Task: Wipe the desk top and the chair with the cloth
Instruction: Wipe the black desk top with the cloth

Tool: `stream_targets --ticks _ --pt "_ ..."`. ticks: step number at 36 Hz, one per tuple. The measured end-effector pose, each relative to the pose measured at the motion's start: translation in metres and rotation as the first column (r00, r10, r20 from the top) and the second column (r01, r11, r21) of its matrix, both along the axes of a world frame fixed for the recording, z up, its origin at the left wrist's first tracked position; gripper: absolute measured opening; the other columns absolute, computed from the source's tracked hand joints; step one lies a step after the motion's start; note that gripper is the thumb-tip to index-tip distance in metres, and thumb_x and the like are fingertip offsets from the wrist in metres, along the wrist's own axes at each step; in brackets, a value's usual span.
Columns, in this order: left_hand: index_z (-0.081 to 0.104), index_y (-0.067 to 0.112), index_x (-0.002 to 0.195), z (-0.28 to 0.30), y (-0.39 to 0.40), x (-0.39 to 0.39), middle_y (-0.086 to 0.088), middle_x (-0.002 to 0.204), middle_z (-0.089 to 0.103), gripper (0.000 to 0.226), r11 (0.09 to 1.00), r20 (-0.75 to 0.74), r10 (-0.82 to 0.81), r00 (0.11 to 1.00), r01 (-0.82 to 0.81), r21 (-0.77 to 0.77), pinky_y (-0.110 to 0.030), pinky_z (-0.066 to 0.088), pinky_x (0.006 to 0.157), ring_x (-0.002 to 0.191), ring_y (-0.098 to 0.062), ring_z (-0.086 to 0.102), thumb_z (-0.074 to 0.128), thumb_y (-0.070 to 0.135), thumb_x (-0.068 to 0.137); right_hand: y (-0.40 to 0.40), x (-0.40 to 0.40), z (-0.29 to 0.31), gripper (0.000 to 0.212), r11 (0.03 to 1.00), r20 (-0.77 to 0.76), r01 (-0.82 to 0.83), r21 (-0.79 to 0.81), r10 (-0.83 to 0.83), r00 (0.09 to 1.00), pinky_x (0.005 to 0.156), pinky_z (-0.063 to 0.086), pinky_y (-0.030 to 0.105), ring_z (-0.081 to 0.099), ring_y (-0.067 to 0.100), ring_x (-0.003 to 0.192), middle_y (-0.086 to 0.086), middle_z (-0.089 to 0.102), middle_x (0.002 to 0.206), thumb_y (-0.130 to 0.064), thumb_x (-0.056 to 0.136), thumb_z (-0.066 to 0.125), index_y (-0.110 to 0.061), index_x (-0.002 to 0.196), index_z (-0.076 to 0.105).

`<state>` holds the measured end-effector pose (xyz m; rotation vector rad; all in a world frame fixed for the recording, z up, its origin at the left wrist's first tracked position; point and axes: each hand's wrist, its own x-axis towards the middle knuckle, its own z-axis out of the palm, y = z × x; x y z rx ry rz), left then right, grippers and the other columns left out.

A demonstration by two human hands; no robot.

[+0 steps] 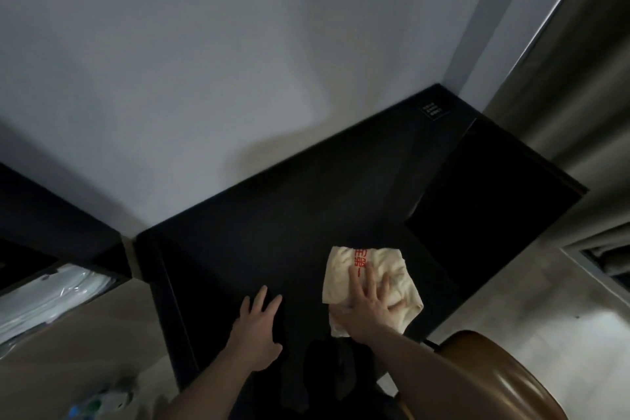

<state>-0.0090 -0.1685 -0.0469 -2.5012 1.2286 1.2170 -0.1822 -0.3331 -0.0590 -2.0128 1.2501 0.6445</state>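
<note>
Both hands lay flat on the black matte desk top [272, 215], palms down and fingers spread, neither one curled around anything. At about 5 o'clock in the frame, the right hand [370, 307] pressed on the crumpled cream-white cloth with red printed characters [366, 269], its fingers splayed over the cloth's near half while the far half, with the red print, stuck out past the fingertips toward 12 o'clock. At about 7 o'clock from the cloth, the left hand [257, 327] rested bare on the desk top, just beside the cloth but not touching it, close to the desk's near edge.

That cloth sat on the near right part of the desk top, with the dark surface stretching away from it toward the pale grey wall [238, 61] at 12 o'clock. A darker rectangular panel [494, 198] lay on the desk at about 2 o'clock from the cloth, and a small black label with white print [433, 109] sat near the far right corner. At 4 o'clock from the right forearm, the rounded brown glossy chair back [494, 378] showed beside the desk's near right corner. A grey curtain [579, 78] hung at 2 o'clock.
</note>
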Motion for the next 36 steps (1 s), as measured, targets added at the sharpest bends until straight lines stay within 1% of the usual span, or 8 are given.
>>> stream_targets --ticks 3,7,13,17,25,29,33,36 --pt "0.002 0.032 0.162 0.009 -0.014 0.003 0.001 0.168 -0.019 0.093 0.999 0.014 -0.033 0.999 0.033 -0.027 -0.049 0.019 0.125 0.155 -0.036 -0.009 0.066 0.031 0.094 -0.012 -0.004 0.001 0.099 1.000 -0.002 0.011 0.013 -0.011 1.000 0.108 -0.016 0.079 -0.044 0.036 0.142 -0.007 -0.043 0.159 -0.068 0.090 0.045 -0.041 0.157 -0.023" --pt "0.004 0.033 0.162 0.020 -0.041 0.009 0.003 0.168 -0.019 0.091 0.998 0.031 -0.042 0.999 0.043 -0.039 -0.047 0.020 0.125 0.155 -0.034 -0.010 0.066 0.027 0.095 -0.036 -0.012 -0.004 0.104 0.999 -0.010 0.030 0.026 -0.030 1.000 0.108 -0.014 0.080 -0.049 0.033 0.137 -0.009 -0.045 0.157 -0.074 0.084 0.044 -0.044 0.155 -0.025" --pt "0.006 0.034 0.162 0.015 -0.095 0.014 0.003 0.168 -0.019 0.092 0.998 0.033 -0.053 0.998 0.053 -0.026 -0.047 0.021 0.125 0.155 -0.034 -0.010 0.067 0.029 0.093 -0.092 -0.024 -0.007 0.106 0.997 -0.037 0.079 0.024 -0.079 0.996 0.109 -0.014 0.080 -0.047 0.035 0.141 -0.010 -0.049 0.155 -0.081 0.081 0.042 -0.046 0.152 -0.029" --pt "0.004 0.033 0.162 0.007 -0.143 0.009 0.001 0.168 -0.020 0.095 0.998 0.023 -0.066 0.998 0.066 -0.007 -0.050 0.021 0.125 0.155 -0.036 -0.010 0.068 0.032 0.092 -0.146 -0.036 -0.007 0.107 0.993 -0.038 0.115 0.009 -0.115 0.993 0.108 -0.018 0.079 -0.047 0.033 0.141 -0.009 -0.048 0.156 -0.083 0.081 0.040 -0.045 0.153 -0.029" --pt "0.004 0.032 0.162 -0.012 -0.263 -0.009 0.001 0.167 -0.022 0.095 0.992 0.006 -0.125 0.992 0.125 -0.014 -0.054 0.021 0.124 0.154 -0.036 -0.011 0.068 0.033 0.092 -0.268 -0.060 -0.017 0.107 0.986 -0.057 0.165 -0.014 -0.166 0.985 0.107 -0.018 0.078 -0.047 0.033 0.141 -0.009 -0.047 0.156 -0.086 0.081 0.037 -0.045 0.151 -0.033" --pt "0.003 0.033 0.162 -0.019 -0.318 -0.021 0.002 0.167 -0.023 0.098 0.989 0.007 -0.150 0.989 0.150 -0.007 -0.055 0.022 0.123 0.154 -0.036 -0.012 0.070 0.034 0.091 -0.331 -0.076 -0.019 0.106 0.983 -0.079 0.181 -0.025 -0.183 0.980 0.109 -0.016 0.078 -0.046 0.034 0.141 -0.009 -0.048 0.156 -0.087 0.080 0.034 -0.045 0.151 -0.033" --pt "-0.002 0.035 0.162 -0.019 -0.367 -0.035 0.004 0.166 -0.025 0.103 0.989 -0.006 -0.146 0.989 0.146 0.011 -0.054 0.019 0.124 0.154 -0.033 -0.015 0.072 0.033 0.090 -0.390 -0.090 -0.024 0.108 0.975 -0.109 0.213 -0.059 -0.218 0.970 0.106 -0.012 0.082 -0.043 0.037 0.143 -0.011 -0.049 0.155 -0.091 0.078 0.034 -0.047 0.148 -0.036" --pt "-0.003 0.037 0.161 -0.023 -0.397 -0.046 0.006 0.165 -0.027 0.106 0.991 -0.007 -0.131 0.991 0.131 0.017 -0.055 0.019 0.124 0.154 -0.032 -0.016 0.073 0.032 0.089 -0.430 -0.101 -0.026 0.108 0.969 -0.105 0.238 -0.065 -0.243 0.964 0.106 -0.014 0.081 -0.044 0.036 0.142 -0.010 -0.048 0.156 -0.090 0.079 0.035 -0.047 0.148 -0.036"
